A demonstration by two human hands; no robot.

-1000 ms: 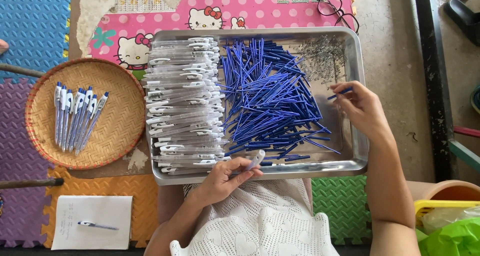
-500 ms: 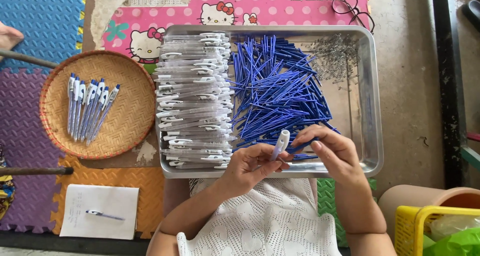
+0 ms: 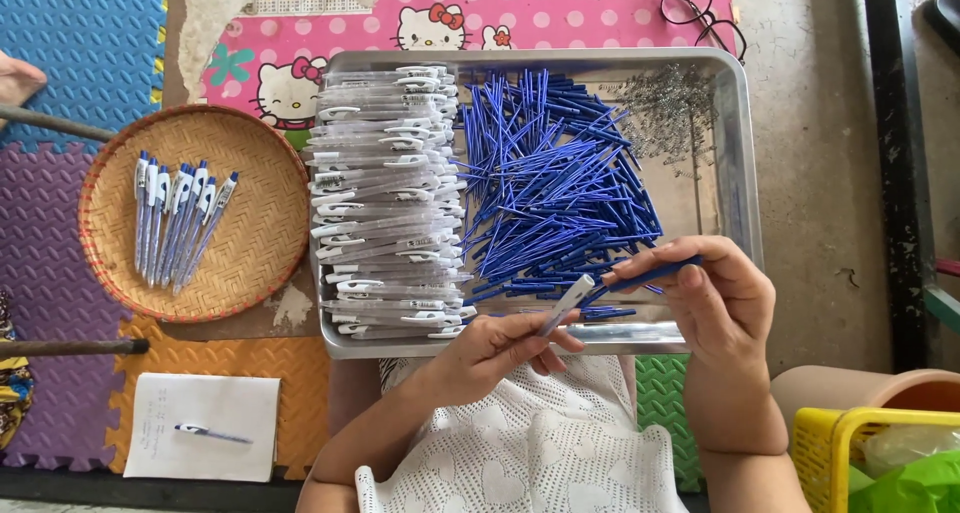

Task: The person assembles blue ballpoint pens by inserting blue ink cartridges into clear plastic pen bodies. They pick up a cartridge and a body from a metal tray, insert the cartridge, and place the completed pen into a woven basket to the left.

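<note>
Two pen parts are held above the near rim of the metal tray (image 3: 742, 153): a clear pen barrel (image 3: 566, 305) is pinched in the left hand (image 3: 500, 348), a blue refill (image 3: 650, 274) in the right hand (image 3: 722, 298). Left lies a woven basket (image 3: 255, 233); beyond, a pink cartoon-cat mat (image 3: 560, 18).

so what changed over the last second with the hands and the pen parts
The right hand came back from the tray's right side with a blue refill and met the left hand, which lifted its clear pen barrel up to it. The refill tip now sits at the barrel's end. The tray, piles and basket stayed put.
</note>
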